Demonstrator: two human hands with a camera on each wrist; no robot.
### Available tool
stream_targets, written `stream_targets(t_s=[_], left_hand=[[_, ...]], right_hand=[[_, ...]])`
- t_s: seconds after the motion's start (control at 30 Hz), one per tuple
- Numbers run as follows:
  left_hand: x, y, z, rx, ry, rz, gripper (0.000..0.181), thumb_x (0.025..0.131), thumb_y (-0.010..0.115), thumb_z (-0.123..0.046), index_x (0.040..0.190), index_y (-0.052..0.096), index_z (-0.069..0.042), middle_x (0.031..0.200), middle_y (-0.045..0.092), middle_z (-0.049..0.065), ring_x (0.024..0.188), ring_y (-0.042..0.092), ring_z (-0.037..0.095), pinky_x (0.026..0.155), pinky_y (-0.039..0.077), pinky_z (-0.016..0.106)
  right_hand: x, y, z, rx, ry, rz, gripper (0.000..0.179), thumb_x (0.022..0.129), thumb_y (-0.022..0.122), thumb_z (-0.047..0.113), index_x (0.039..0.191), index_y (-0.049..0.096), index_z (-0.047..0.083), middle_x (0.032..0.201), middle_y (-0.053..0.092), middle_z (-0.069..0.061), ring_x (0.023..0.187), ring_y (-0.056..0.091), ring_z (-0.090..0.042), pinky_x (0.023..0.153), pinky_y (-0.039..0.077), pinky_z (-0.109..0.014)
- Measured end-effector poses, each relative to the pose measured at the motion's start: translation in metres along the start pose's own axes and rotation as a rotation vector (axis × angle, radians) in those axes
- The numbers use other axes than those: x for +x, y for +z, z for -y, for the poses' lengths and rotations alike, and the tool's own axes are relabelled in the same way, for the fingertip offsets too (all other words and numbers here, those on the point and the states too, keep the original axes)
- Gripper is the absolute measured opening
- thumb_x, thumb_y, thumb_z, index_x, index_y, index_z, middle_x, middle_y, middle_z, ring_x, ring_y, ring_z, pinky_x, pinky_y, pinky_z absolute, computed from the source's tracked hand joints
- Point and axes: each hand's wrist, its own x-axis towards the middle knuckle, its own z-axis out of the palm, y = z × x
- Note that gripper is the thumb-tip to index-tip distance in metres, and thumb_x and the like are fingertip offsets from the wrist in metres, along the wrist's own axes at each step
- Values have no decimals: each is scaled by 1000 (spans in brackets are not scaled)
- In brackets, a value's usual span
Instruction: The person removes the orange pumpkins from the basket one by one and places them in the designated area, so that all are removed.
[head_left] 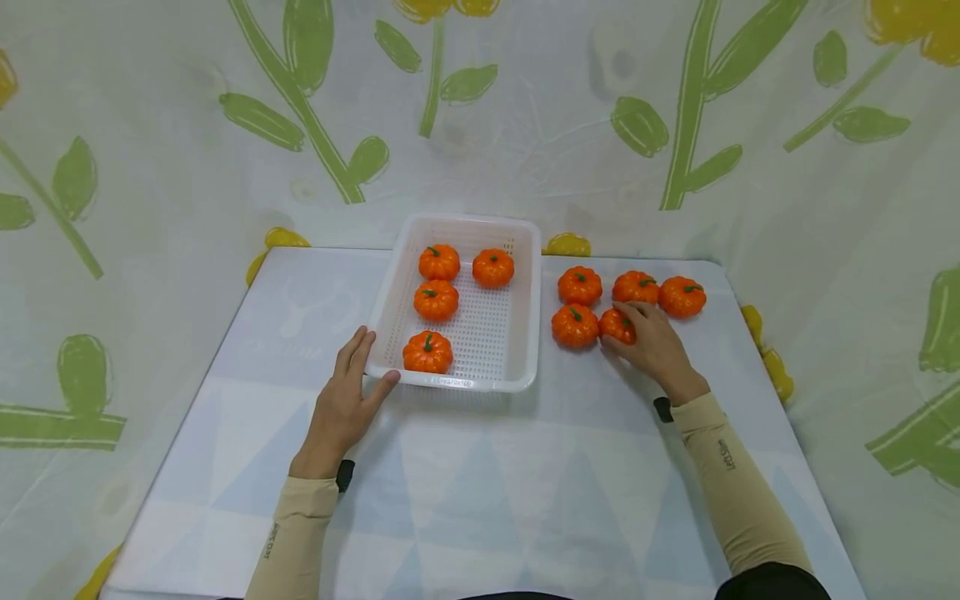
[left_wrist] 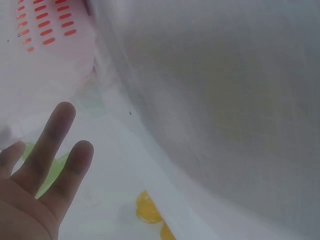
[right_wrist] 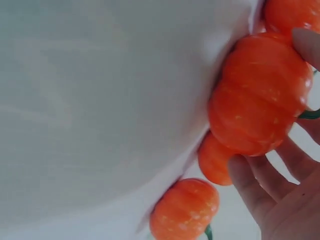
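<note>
A white plastic basket (head_left: 525, 333) holds several small orange pumpkins, one of them a pumpkin (head_left: 427, 352) at its near left corner. My left hand (head_left: 341, 417) touches that corner of the basket, its thumb by the near rim and its fingers extended along the left side. In the left wrist view the fingers (left_wrist: 57, 132) look straight. To the right of the basket, my right hand (head_left: 651, 346) grips a pumpkin (head_left: 617, 326) on the table. The right wrist view shows this pumpkin (right_wrist: 260, 95) between thumb and fingers, its green stem partly covered.
Around the gripped one lie more loose pumpkins: one to its left (head_left: 575, 326), others behind it, such as a pumpkin (head_left: 579, 286) and a far right pumpkin (head_left: 682, 297). The table (head_left: 480, 500) has a pale cloth with blue triangles. A flower-printed curtain (head_left: 525, 150) hangs behind.
</note>
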Motion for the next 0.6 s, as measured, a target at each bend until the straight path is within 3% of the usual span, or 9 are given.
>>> stream_targets(t_s=[0.27, 0.47, 0.6], left_hand=[[-1, 0, 0, -8, -6, 6, 81, 99, 61, -50, 163, 23, -18, 167, 21, 6, 137, 46, 40, 96, 48, 60], [0, 1, 1, -6, -10, 1, 81, 99, 61, -51, 163, 23, -20, 167, 21, 4, 139, 45, 38, 98, 48, 59], [0, 0, 0, -17, -8, 1, 82, 99, 62, -51, 163, 23, -19, 167, 21, 5, 140, 43, 38, 99, 47, 59]], right_hand=[[4, -5, 5, 15, 17, 26, 74, 94, 73, 38, 153, 42, 6, 155, 36, -24, 141, 33, -46, 113, 29, -63], [7, -12, 15, 80, -69, -119, 57, 95, 70, 24, 144, 50, 4, 146, 48, -20, 134, 41, -42, 111, 34, -61], [10, -15, 28, 140, -126, -219, 54, 94, 72, 19, 143, 52, 6, 141, 52, -18, 129, 46, -38, 108, 38, -59]])
